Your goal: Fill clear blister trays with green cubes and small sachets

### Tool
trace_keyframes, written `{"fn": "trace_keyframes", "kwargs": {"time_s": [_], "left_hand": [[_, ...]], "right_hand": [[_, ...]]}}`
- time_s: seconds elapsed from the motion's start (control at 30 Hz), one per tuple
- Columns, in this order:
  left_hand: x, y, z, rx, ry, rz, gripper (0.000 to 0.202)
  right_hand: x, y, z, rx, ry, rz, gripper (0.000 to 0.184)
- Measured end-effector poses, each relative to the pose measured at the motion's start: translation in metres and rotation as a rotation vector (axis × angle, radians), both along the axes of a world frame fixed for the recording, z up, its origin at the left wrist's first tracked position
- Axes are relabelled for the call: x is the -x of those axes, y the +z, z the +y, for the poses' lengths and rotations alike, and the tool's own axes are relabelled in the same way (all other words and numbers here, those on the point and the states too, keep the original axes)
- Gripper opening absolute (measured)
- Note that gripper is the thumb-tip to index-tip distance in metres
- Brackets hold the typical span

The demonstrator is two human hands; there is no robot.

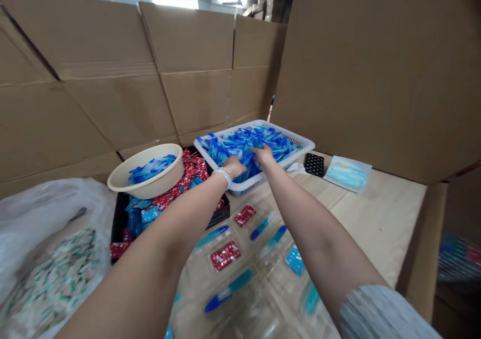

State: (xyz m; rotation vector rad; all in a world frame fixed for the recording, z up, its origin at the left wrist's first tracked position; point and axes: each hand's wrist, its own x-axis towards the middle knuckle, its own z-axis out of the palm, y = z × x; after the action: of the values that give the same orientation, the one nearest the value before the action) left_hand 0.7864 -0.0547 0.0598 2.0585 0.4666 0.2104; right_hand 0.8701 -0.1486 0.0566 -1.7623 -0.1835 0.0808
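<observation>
Cardboard walls point(188, 78) box in the surface point(376, 214), where a white basket point(291, 141) of blue items point(244, 146) sits. Left hand point(233, 166) and right hand point(264, 154) rest on those items, each grip too hidden to tell; a cream bowl point(120, 179) stands just beside the basket.

Packing workshop with stacked cartons point(267, 6)

- basket point(290, 138) – white plastic, smooth, slightly glossy
- blue pens point(244, 146) – shiny plastic
- bowl point(121, 180) – cream plastic, smooth with a soft sheen
- red packets point(193, 168) – glossy foil or film
- clear tray point(259, 304) – thin transparent plastic, glossy
- bag point(48, 204) – thin white plastic, crinkled
- boxes point(188, 41) – brown cardboard, matt and rough
- sleeve point(383, 314) – grey knit cloth, matt
</observation>
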Motion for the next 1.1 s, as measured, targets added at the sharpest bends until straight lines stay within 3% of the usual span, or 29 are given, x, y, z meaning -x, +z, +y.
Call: {"fn": "trace_keyframes", "kwargs": {"time_s": [0.1,0.2,0.43,0.53,0.63,0.77,0.83,0.93,1.0,1.1], "left_hand": [[0.005,0.008,0.005,0.212,-0.013,-0.092,0.022],[0.014,0.016,0.008,0.423,-0.069,-0.161,0.023],[0.034,0.037,0.014,0.755,-0.225,-0.183,0.025],[0.045,0.047,0.029,0.99,-0.249,-0.18,0.024],[0.069,0.054,0.054,1.138,-0.178,-0.164,0.023],[0.122,0.054,0.089,1.188,-0.092,-0.228,0.019],[0.156,0.053,0.103,1.221,-0.088,-0.291,0.021],[0.216,0.052,0.119,1.23,-0.054,-0.275,0.032],[0.259,0.053,0.126,1.227,-0.058,-0.191,0.036],[0.319,0.054,0.129,1.204,-0.102,-0.046,0.036]], "right_hand": [[0.004,0.016,-0.012,-0.244,-0.067,0.037,0.021],[0.015,0.033,-0.017,-0.424,-0.016,0.062,0.017],[0.052,0.067,0.001,-0.168,0.504,0.025,0.016],[0.056,0.078,0.005,-0.238,0.458,-0.002,0.02],[0.06,0.089,0.015,-0.322,0.432,0.054,0.022],[0.075,0.107,0.061,-0.393,0.513,0.172,0.021],[0.089,0.116,0.095,-0.438,0.512,0.222,0.019],[0.12,0.122,0.139,-0.389,0.509,0.277,0.013],[0.149,0.117,0.152,-0.321,0.616,0.303,0.01],[0.201,0.099,0.141,-0.215,0.908,0.429,0.001]]}}
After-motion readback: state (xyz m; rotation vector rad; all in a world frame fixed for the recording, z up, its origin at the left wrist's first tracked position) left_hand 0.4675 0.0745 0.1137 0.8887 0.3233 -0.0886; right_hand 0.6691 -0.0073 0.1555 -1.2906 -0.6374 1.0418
